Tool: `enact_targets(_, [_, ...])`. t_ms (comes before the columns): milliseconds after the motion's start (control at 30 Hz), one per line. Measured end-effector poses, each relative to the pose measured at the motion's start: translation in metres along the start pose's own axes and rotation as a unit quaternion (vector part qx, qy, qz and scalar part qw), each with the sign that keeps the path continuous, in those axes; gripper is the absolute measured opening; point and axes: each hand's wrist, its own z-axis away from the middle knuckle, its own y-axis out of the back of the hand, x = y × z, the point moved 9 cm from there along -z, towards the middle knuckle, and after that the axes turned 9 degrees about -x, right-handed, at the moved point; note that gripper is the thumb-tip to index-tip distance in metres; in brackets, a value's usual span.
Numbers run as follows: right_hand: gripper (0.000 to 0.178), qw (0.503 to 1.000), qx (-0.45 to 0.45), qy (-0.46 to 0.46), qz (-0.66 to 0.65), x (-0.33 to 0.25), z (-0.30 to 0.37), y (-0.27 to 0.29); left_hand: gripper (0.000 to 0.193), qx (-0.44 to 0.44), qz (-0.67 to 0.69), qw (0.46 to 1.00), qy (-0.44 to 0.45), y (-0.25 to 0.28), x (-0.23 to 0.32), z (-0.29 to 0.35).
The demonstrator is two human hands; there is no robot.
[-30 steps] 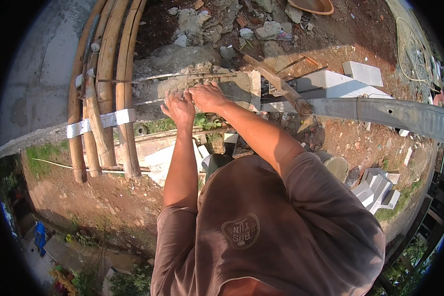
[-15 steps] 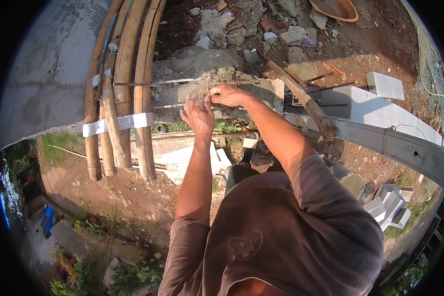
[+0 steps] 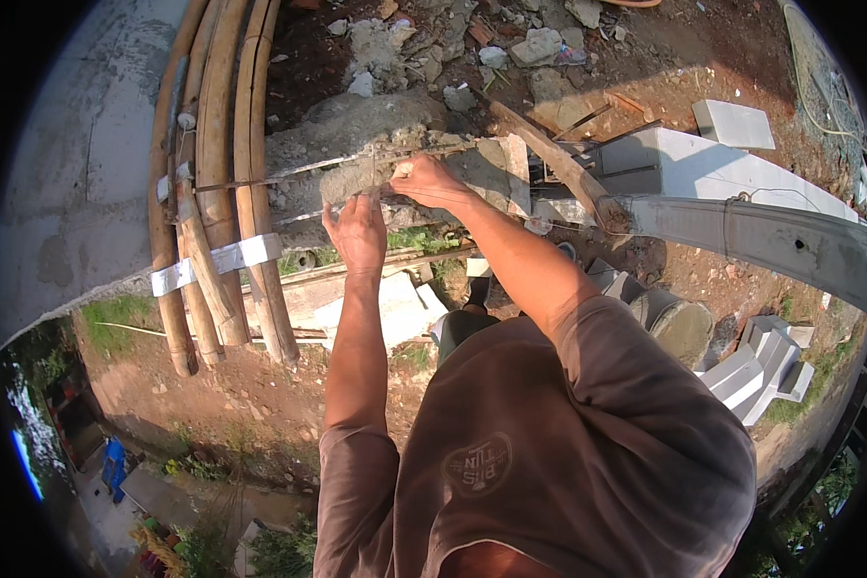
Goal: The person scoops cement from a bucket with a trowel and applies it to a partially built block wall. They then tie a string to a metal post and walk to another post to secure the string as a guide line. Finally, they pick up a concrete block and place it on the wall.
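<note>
Both hands meet over two thin metal bars (image 3: 303, 172) that jut from the bamboo poles across a rough concrete ledge. My right hand (image 3: 427, 181) is closed in a pinch on a thin wire (image 3: 416, 197), a fine strand that shows beside its fingers. Just left and nearer, my left hand (image 3: 358, 236) has bent fingers gathered at the nearer bar. What its fingertips grip is too small or hidden to make out. A slender upright strand stands by the bars, directly in front of the fingers.
Bamboo poles (image 3: 218, 125) with a white strap (image 3: 217, 265) lie at left by a concrete slab (image 3: 77, 144). At right are a wooden plank (image 3: 559, 159), a grey beam (image 3: 742, 236) and pale blocks (image 3: 732, 125). Rubble (image 3: 539, 48) lies beyond the ledge; boards (image 3: 376, 308) lie below.
The view has shifted, so the scene sits farther left in the picture. My hands stay together at the bars, with the right still pinched and the left fingers still bent.
</note>
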Motion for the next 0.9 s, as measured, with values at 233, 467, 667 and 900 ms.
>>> enact_targets(233, [0.027, 0.995, 0.042, -0.074, 0.051, -0.003, 0.003, 0.006, 0.014, 0.033, 0.015, 0.999, -0.028, 0.000, 0.005, -0.002])
enact_targets(467, [0.028, 0.993, 0.032, -0.089, 0.066, -0.006, 0.003, 0.005, 0.014, 0.049, 0.031, 0.998, -0.028, 0.012, 0.013, -0.003])
enact_targets(667, [0.027, 0.991, 0.037, -0.101, 0.077, -0.015, 0.014, 0.011, 0.013, 0.032, 0.047, 0.998, -0.008, 0.008, 0.008, -0.002])
enact_targets(900, [0.027, 0.989, 0.116, -0.050, -0.074, -0.011, 0.049, -0.007, 0.010, 0.053, 0.090, 0.994, 0.010, 0.010, 0.000, 0.002])
